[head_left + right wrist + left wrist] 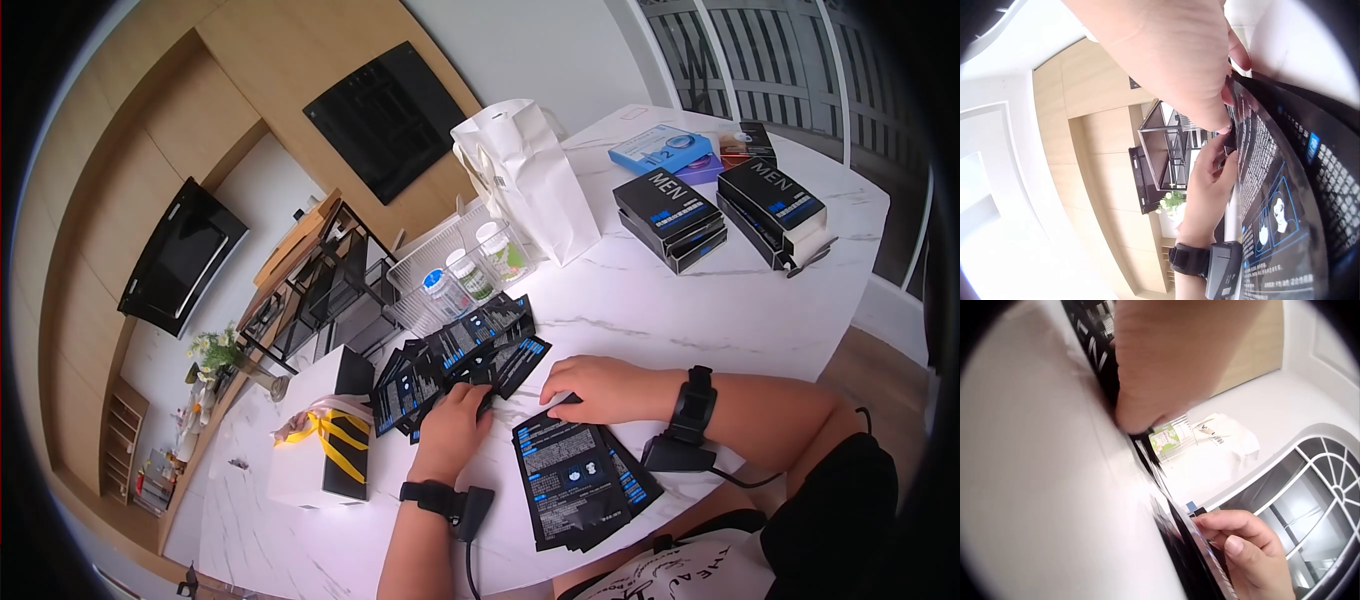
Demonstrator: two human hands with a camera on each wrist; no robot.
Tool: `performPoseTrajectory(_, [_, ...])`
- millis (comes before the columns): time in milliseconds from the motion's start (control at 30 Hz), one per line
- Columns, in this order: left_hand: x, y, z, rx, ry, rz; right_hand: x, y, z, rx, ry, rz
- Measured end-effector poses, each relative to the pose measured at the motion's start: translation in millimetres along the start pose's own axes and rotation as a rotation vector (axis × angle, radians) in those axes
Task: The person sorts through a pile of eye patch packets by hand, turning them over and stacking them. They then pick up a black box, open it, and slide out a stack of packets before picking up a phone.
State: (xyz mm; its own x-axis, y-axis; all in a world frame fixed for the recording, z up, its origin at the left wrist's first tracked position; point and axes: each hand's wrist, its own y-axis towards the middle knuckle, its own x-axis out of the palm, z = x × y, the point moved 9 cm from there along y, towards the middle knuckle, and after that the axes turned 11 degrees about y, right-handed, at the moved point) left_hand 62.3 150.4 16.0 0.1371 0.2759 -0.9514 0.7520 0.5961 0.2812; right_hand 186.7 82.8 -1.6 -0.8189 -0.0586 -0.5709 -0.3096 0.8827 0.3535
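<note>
My left hand (452, 432) is at the near edge of a heap of black sachets (405, 392), its fingers and thumb pinching a dark sachet edge. To its right, my right hand (612, 391) grips the top edge of a fanned stack of black sachets (572, 480) with blue and white print. The right wrist view shows the stack's printed face (1272, 206) up close, with the left hand (1207, 184) near its top edge. In the left wrist view, the right hand's (1250, 550) fingers are bent at the sachets' edge.
A white box with yellow ribbon (345, 450) stands left of the heap. Behind the heap are a clear basket (415, 275) with bottles and a white paper bag (535, 190). Black boxes (668, 215) and a blue box (660, 148) lie at the back right.
</note>
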Motion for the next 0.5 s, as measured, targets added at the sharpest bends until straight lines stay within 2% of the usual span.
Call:
performPoseTrajectory(167, [-9, -2, -8, -0.094, -0.011, 0.076, -4, 1, -2, -0.01, 0.06, 0.034])
performPoseTrajectory(300, [-80, -19, -11, -0.146, -0.033, 0.61, -16, 1, -9, -0.091, 0.074, 0.165])
performPoseTrajectory(367, [-111, -40, -7, -0.173, -0.079, 0.81, -33, -1, -23, -0.136, 0.136, 0.291])
performPoseTrajectory(433, [-125, -69, -16, -0.259, -0.314, 1.062, -35, 1, -24, -0.112, 0.158, 0.321])
performPoseTrajectory(467, [-126, -83, -27, -0.316, -0.411, 1.182, -44, -2, -26, -0.171, 0.234, 0.436])
performPoseTrajectory(500, [-122, -91, -39, -0.449, -0.751, 1.245, -53, -7, -27, -0.23, 0.309, 0.551])
